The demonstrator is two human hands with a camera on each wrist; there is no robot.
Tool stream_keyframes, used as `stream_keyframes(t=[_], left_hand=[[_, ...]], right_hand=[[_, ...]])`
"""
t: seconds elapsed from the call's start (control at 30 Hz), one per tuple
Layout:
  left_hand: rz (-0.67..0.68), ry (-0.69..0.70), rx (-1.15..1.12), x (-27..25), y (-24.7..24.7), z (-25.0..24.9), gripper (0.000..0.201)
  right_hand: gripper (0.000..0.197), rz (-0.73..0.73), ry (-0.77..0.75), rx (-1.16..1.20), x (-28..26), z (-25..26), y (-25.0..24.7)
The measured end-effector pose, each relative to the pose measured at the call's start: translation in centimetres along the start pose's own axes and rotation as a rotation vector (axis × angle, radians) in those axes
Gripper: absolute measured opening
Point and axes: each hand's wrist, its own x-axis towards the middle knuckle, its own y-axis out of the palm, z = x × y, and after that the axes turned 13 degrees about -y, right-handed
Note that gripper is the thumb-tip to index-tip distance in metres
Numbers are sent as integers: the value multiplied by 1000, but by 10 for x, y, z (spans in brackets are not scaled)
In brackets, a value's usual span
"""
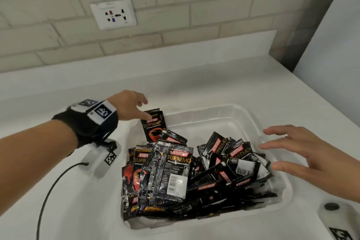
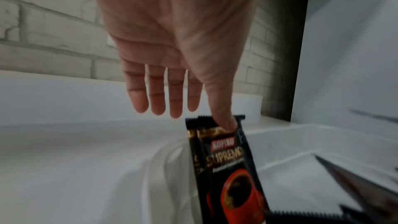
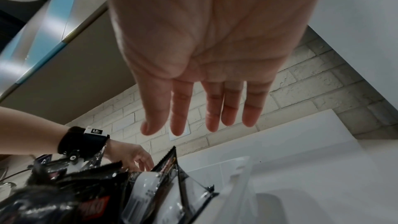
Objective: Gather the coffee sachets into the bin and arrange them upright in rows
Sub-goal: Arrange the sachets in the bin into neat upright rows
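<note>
A clear plastic bin stands on the white counter, with several black Kopiko Supremo sachets heaped loosely in its near half. Two sachets stand upright against the bin's far left corner. My left hand hovers over that corner with straight fingers. In the left wrist view its thumb tip touches the top of the upright sachets. My right hand hovers flat and empty over the bin's right side, fingers spread above the heap.
A wall socket sits in the brick wall behind the counter. A white cabinet side rises at the right. A black cable trails from my left wrist across the counter. The bin's far half shows bare floor.
</note>
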Motion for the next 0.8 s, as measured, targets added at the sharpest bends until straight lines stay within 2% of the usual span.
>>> stream_keyframes(t=[0.13, 0.23, 0.37, 0.53, 0.67, 0.8], left_hand=[[26, 2, 137, 9, 10, -10, 43], [15, 54, 219, 8, 7, -19, 30], [-39, 156, 170, -6, -16, -43, 16], [-53, 313, 2, -9, -31, -102, 17], [-62, 423, 96, 0, -14, -152, 13], [-71, 452, 156, 9, 6, -180, 24]], right_hand=[[42, -36, 3, -11, -6, -7, 1], [43, -62, 16, -19, -14, -12, 0], [45, -80, 57, -20, -24, -18, -2], [48, -53, 43, -2, -11, -18, -7], [54, -60, 16, -6, 16, -22, -14], [52, -66, 12, -15, 29, -29, -19]])
